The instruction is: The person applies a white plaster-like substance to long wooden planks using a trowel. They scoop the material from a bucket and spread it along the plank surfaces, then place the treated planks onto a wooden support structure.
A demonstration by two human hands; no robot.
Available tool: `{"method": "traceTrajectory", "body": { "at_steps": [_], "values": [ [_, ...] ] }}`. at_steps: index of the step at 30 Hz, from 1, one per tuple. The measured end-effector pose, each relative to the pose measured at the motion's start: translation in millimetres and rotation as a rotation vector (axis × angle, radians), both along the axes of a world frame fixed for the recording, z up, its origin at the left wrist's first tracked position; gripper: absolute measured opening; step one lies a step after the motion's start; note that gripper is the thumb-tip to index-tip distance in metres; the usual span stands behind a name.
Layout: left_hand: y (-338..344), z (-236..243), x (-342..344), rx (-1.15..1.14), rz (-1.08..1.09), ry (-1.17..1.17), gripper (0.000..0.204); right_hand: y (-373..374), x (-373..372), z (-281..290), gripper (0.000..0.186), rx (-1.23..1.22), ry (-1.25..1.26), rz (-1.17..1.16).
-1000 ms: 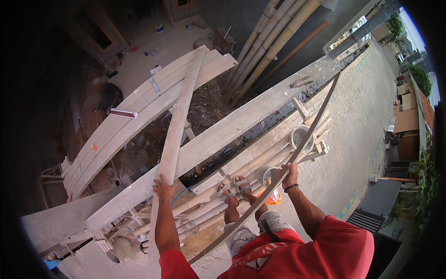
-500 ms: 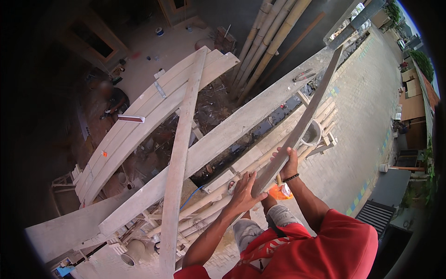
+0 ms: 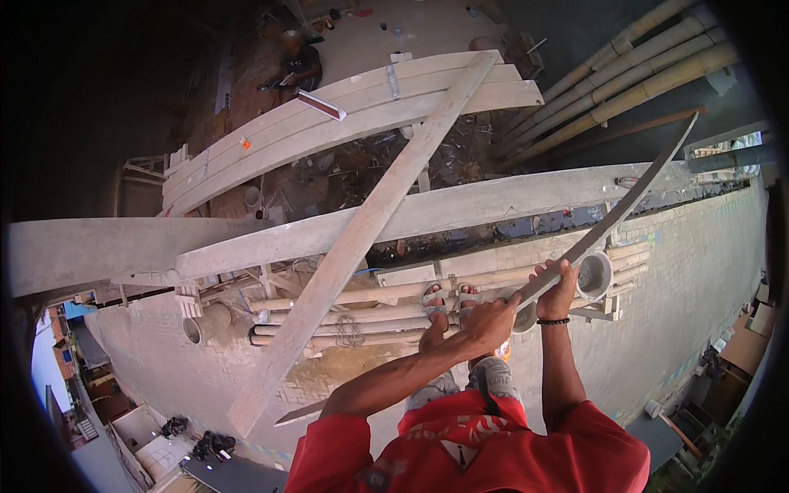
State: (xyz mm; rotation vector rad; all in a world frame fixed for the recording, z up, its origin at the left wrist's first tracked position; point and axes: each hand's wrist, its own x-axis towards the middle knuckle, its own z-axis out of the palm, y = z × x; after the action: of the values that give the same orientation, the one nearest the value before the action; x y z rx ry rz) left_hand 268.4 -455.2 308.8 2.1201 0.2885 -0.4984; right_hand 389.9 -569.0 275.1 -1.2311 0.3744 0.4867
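Observation:
A long, narrow grey wooden plank (image 3: 608,218) slants from below my left forearm up to the far right. My left hand (image 3: 491,324) grips it in front of my body. Farther along, my right hand (image 3: 559,289) is closed around its edge, palm beneath, with a dark beaded bracelet at the wrist. The plank's far end rises past a grey concrete beam (image 3: 468,205). To the left, another wooden plank (image 3: 353,234) lies diagonally over the beam, its far end on a platform of boards (image 3: 329,131). Neither hand touches that one.
My sandalled feet stand on bamboo scaffold poles (image 3: 394,292) above paving. A round bucket (image 3: 593,275) sits right of my right hand. Thick bamboo poles (image 3: 633,90) lean at the far right. Beyond the platform a person (image 3: 300,66) sits low. Debris fills the gap behind the beam.
My view has turned right, so the scene appears rotated and my feet now show. Both hands keep hold of the plank, which now slants lower toward the right.

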Motion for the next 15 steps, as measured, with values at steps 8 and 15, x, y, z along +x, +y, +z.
{"method": "traceTrajectory", "body": {
  "at_steps": [8,15],
  "values": [
    [71.9,93.1,-60.7,0.123,0.260,-0.027,0.045,47.8,9.2,-23.0,0.050,0.091,-0.034,0.374],
    [112.4,168.5,-151.5,0.166,0.599,0.001,0.036,204.8,0.9,-123.7,0.046,-0.174,0.024,0.764]
  ]
}}
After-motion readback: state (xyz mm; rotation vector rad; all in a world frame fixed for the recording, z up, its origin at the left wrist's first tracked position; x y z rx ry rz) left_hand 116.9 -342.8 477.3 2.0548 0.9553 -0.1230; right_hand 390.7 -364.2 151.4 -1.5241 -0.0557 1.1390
